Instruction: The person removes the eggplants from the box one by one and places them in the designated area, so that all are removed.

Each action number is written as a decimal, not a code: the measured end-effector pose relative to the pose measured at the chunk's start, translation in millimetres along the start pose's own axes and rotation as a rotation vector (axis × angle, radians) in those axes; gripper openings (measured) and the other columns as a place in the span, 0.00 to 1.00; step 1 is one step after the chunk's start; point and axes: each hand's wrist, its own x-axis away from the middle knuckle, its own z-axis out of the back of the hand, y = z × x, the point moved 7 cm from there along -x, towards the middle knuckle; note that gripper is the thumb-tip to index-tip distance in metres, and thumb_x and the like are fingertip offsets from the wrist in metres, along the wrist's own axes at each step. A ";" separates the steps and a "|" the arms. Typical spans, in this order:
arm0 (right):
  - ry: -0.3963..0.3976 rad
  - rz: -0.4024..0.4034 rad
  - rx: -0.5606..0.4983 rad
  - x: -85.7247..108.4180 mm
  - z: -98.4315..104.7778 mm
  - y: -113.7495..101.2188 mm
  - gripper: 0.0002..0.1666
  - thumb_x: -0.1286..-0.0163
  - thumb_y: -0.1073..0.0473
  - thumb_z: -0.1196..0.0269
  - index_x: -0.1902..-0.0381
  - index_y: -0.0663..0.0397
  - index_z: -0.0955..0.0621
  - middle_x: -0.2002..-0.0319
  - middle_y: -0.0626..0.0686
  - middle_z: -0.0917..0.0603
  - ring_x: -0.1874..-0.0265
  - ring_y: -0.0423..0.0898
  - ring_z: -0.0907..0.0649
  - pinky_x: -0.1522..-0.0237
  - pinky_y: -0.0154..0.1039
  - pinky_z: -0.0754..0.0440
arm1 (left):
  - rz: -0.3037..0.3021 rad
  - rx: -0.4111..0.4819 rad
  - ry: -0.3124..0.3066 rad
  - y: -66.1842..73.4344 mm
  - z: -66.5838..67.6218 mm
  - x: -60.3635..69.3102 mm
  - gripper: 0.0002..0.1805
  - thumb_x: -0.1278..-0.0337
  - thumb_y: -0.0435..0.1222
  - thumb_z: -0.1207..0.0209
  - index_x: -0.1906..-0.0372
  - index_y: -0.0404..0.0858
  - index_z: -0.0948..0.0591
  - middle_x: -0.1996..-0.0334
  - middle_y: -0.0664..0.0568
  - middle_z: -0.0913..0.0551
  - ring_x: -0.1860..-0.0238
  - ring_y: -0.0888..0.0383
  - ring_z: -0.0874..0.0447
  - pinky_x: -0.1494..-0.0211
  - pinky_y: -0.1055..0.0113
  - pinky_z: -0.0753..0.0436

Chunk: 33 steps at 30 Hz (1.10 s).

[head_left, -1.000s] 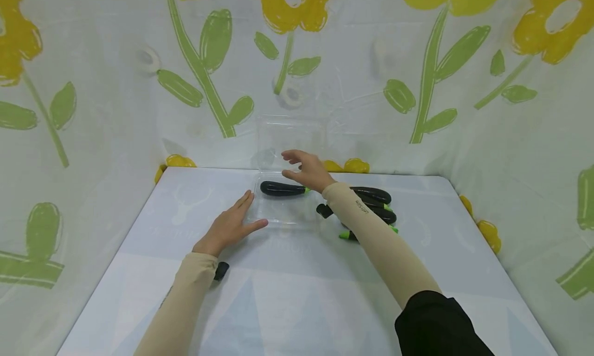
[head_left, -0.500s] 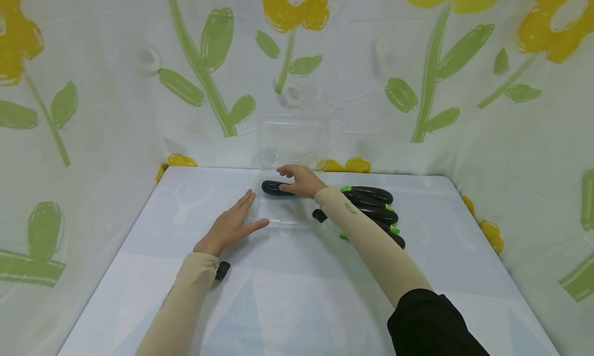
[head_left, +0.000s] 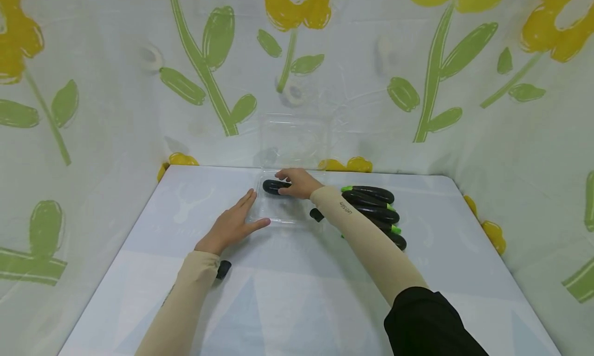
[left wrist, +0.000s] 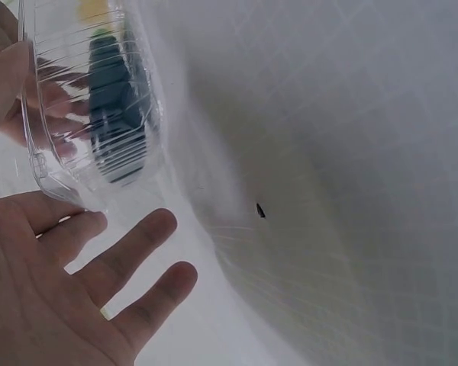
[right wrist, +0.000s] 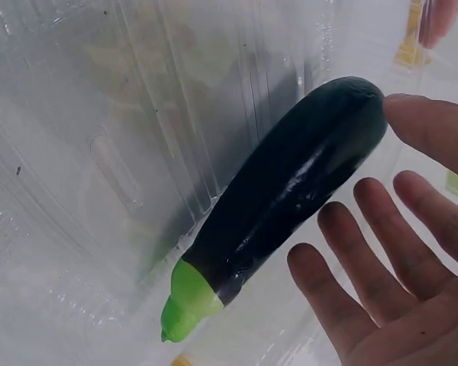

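A dark eggplant (head_left: 271,187) with a green stem end lies in the base of a clear plastic clamshell box (head_left: 283,214). Over it is my right hand (head_left: 300,184), hiding its stem half in the head view. In the right wrist view the fingers are fairly straight alongside the eggplant (right wrist: 290,187), and the thumb tip meets its rounded end; the fingers do not wrap round it. My left hand (head_left: 228,227) is at the box's left front corner, fingers extended and thumb spread along the front. The left wrist view shows the box wall (left wrist: 61,164) against that hand.
Several more eggplants (head_left: 373,214) lie together on the table right of the box, partly behind my right forearm. The box's lid (head_left: 294,139) stands raised at the table's back edge, before a flower-printed curtain (head_left: 352,87). A black wrist piece (head_left: 223,270) sits at my left wrist.
My right hand has come down and slightly left onto the eggplant in the box, now covering more of it. The left hand has stayed at the box's corner.
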 end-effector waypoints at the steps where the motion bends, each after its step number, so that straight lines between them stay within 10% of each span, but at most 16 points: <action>1: -0.009 -0.003 0.004 -0.1 -0.5 -0.2 0.30 0.29 0.56 0.31 0.31 0.55 0.24 0.36 0.51 0.20 0.39 0.48 0.21 0.34 0.43 0.25 | 0.002 -0.003 0.000 0.0 0.0 -0.2 0.56 0.39 0.67 0.42 0.17 0.43 0.51 0.18 0.52 0.55 0.21 0.44 0.48 0.24 0.41 0.41; 33: -0.145 -0.012 0.056 -1.0 -12.7 2.7 0.29 0.34 0.58 0.28 0.35 0.53 0.20 0.40 0.52 0.17 0.39 0.48 0.21 0.32 0.45 0.28 | -0.022 -0.015 0.018 2.1 0.4 -0.6 0.57 0.40 0.70 0.44 0.18 0.40 0.49 0.18 0.50 0.54 0.23 0.42 0.45 0.26 0.40 0.38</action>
